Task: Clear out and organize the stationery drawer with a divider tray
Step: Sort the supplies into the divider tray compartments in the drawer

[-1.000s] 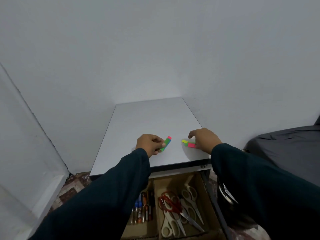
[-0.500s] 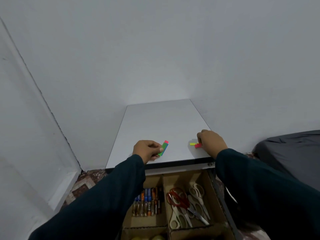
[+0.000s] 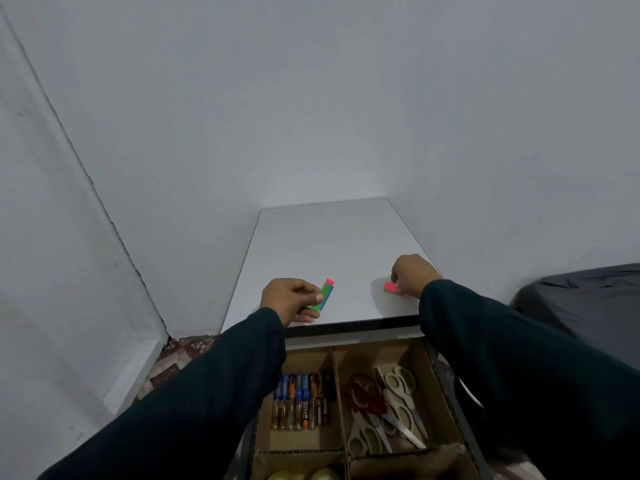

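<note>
White desktop [image 3: 322, 237]: left fingers [image 3: 313, 296] pinch green sticky tabs [image 3: 325, 295].

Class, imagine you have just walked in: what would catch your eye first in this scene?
The bright sticky flags stand out on the white desk top: a green-blue-pink stack pinched in the left hand, a pink one under the right hand. Below, a cardboard divider tray holds pens and scissors.
</note>
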